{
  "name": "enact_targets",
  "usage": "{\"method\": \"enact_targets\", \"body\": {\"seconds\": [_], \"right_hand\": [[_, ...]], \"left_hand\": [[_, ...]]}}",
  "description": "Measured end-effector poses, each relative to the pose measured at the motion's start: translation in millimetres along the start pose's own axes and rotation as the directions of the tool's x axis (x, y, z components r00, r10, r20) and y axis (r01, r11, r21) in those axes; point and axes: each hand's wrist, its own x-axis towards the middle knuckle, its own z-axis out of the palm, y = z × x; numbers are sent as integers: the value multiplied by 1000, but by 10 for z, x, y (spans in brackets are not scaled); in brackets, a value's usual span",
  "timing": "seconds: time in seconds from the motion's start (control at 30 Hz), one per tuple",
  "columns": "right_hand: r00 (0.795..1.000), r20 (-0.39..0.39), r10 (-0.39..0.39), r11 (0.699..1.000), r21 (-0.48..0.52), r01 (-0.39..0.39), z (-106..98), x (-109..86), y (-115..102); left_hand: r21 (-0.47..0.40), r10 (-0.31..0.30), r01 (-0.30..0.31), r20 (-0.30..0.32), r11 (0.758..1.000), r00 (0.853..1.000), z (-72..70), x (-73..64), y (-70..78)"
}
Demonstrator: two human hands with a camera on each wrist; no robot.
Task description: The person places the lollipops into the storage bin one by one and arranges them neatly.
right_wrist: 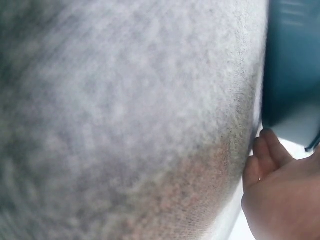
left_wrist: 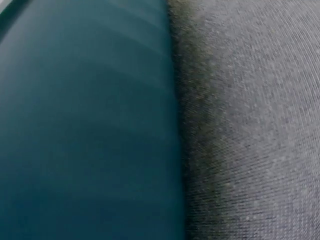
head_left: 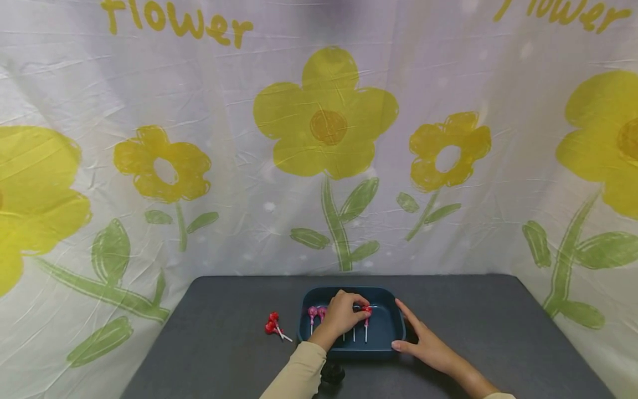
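Observation:
A dark blue tray [head_left: 389, 327] sits on the table and holds several lollipops in a row. My left hand [head_left: 341, 313] reaches over it, thumb and index finger pinching a red lollipop [head_left: 366, 324] at its head; its white stick points toward me. Two pink lollipops [head_left: 312, 312] lie left of that hand. More sticks [head_left: 354, 334] show below it, their heads hidden behind the fingers. My right hand [head_left: 428, 343] rests against the tray's right side with thumb and fingers spread. In the left wrist view only the tray's outer wall [left_wrist: 90, 125] and the tabletop appear.
Red lollipops [head_left: 273, 324] lie together on the grey table [head_left: 224, 332], left of the tray. A small black object [head_left: 333, 373] is beside the left sleeve, its kind unclear. Behind the table hangs a cloth [head_left: 239, 221] printed with yellow flowers.

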Motion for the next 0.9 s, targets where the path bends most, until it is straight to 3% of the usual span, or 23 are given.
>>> {"method": "enact_targets", "body": {"seconds": [0.9], "right_hand": [[1000, -2, -1, 1000, -13, 1, 1, 9, 20]], "left_hand": [[61, -41, 40, 13, 997, 999, 67, -16, -9]]}}
